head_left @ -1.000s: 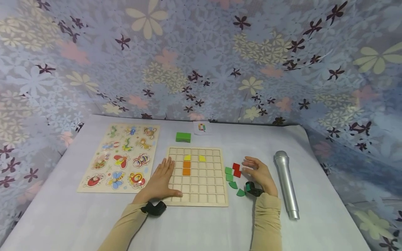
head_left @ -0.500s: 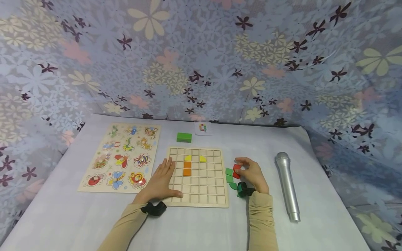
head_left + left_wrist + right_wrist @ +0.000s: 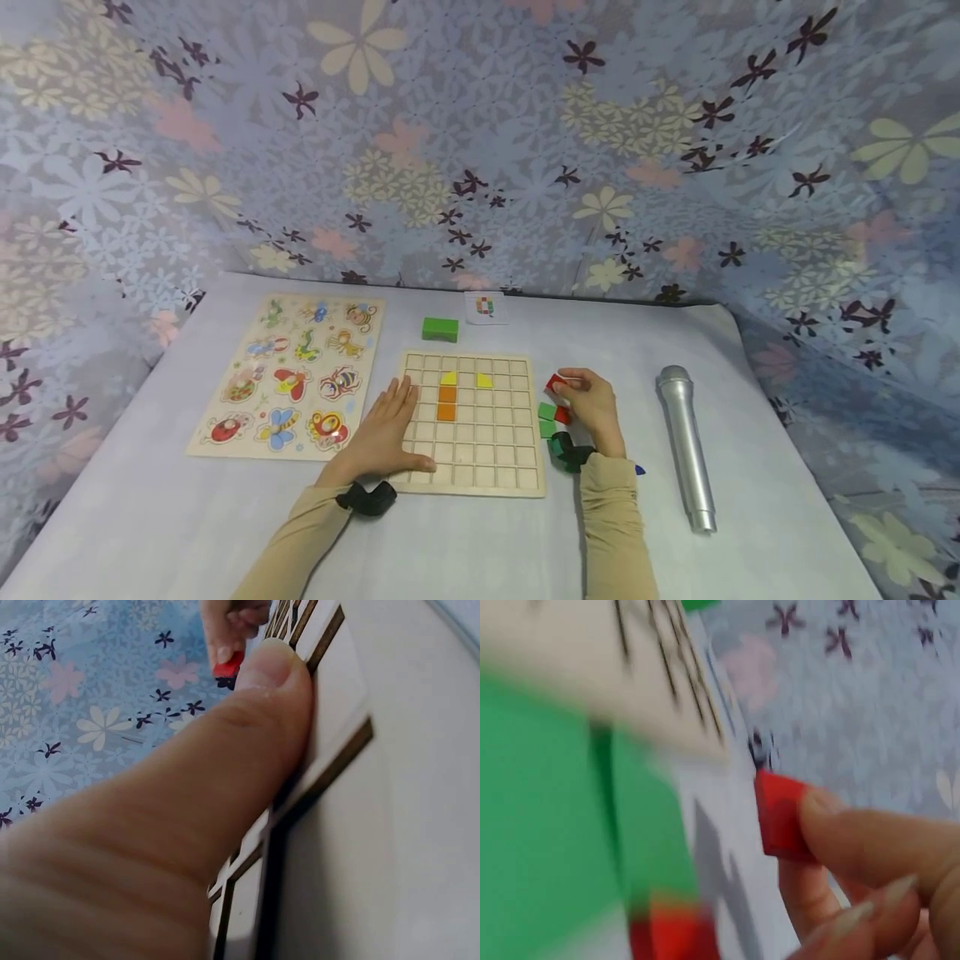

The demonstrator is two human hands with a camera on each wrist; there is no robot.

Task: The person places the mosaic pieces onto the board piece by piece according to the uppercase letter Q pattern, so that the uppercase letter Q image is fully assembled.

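Note:
My right hand (image 3: 595, 402) pinches a red square tile (image 3: 781, 815) between thumb and fingers, just off the right edge of the wooden grid board (image 3: 480, 479). My left hand (image 3: 382, 433) lies spread along the board's left side, its thumb (image 3: 225, 742) across the lower cells. Two yellow corner tiles (image 3: 484, 381) and two orange square tiles (image 3: 446, 412) sit in the board's upper cells. Beside the board, near my right wrist, are green square tiles (image 3: 547, 411) and a second red tile (image 3: 562, 415). Green curved tiles there are partly hidden by the wrist camera.
A bug picture puzzle (image 3: 258, 450) lies at the left. Behind the board are a green block (image 3: 440, 329) and a small picture card (image 3: 486, 308). A silver microphone (image 3: 686, 450) lies at the right. A blue piece (image 3: 639, 470) shows beside the right sleeve.
My right hand has moved left to the red tiles, taken hold of one and drawn it away from the other towards the board. The left hand has stayed in place.

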